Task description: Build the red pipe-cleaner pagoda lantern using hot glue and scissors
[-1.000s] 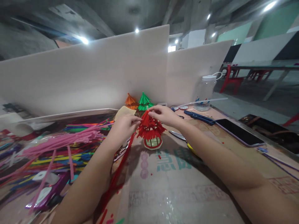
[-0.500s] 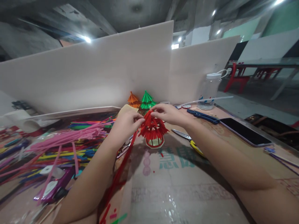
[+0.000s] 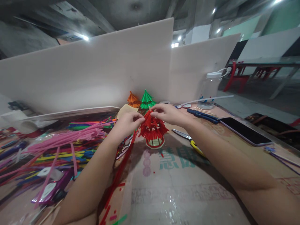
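A red tiered pagoda model [image 3: 153, 129], its roofs made of pipe cleaner pieces, stands upright on a pale base in front of me. My left hand [image 3: 131, 122] has its thumb and fingers pinched at the left side of the upper roof. On the other side, my right hand [image 3: 162, 113] pinches the same roof near the peak, where a thin stick tip pokes out. Long red pipe cleaners [image 3: 122, 168] trail beside my left forearm. Behind the model are a green pagoda model [image 3: 147, 99] and an orange one [image 3: 133, 99].
Pink pipe cleaners [image 3: 67, 136] and several other colours cover the left, with a purple device [image 3: 53, 187] nearby. To the right lie yellow-handled scissors [image 3: 196, 147], dark blue pliers-like tool [image 3: 203, 116] and a phone [image 3: 245, 131]. A clear bottle [image 3: 208, 90] stands by the white partition [image 3: 105, 68].
Both hands stay at the red roof with almost no movement. The whole view has shifted very slightly.
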Demonstrator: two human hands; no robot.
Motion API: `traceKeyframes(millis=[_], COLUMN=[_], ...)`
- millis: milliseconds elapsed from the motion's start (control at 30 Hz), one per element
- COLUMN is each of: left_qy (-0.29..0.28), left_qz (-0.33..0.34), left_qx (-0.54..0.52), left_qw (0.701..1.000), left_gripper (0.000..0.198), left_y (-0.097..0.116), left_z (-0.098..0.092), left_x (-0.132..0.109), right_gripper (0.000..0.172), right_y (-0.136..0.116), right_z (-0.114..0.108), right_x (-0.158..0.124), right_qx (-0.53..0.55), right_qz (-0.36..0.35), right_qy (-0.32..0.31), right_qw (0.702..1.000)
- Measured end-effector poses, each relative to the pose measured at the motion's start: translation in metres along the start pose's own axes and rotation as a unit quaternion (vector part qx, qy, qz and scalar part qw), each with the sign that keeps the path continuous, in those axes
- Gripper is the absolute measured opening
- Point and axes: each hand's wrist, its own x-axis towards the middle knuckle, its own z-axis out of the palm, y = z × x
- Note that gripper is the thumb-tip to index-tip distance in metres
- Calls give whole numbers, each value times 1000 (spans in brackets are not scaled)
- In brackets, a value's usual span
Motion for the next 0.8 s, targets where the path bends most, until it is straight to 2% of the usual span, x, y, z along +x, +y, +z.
traceKeyframes(millis=[133,300,367,500,667,733,800], left_qy=[23,150,173,144,26,18,34], left_qz=[-6,-1,-6,-9,7,16,19], left_qx=[-3,31,43,37,-16,-19,-1], left_qw=[1000,988,984,989,1000,1000,999], left_gripper=[30,31,31,32,28,28,26], left_y=[-3,-3,-4,-6,-4,-2,-1], left_z=[-3,-11,-13,-15,-12,-9,-6], left_x=[-1,-3,-3,-3,-5,-5,-5], right_gripper=[28,28,28,29,28,27,27], right_y=[-2,0,1,0,-3,-4,-5], right_z=[-1,0,1,-1,-3,-3,-3], right_x=[-1,0,0,-1,-2,-2,-3], right_qx=[2,4,7,10,0,-7,-8], right_qz=[7,-2,-3,-1,0,-2,-2], right_qy=[-7,0,0,-8,-13,-13,-15], right_qw=[1000,1000,1000,1000,1000,1000,1000])
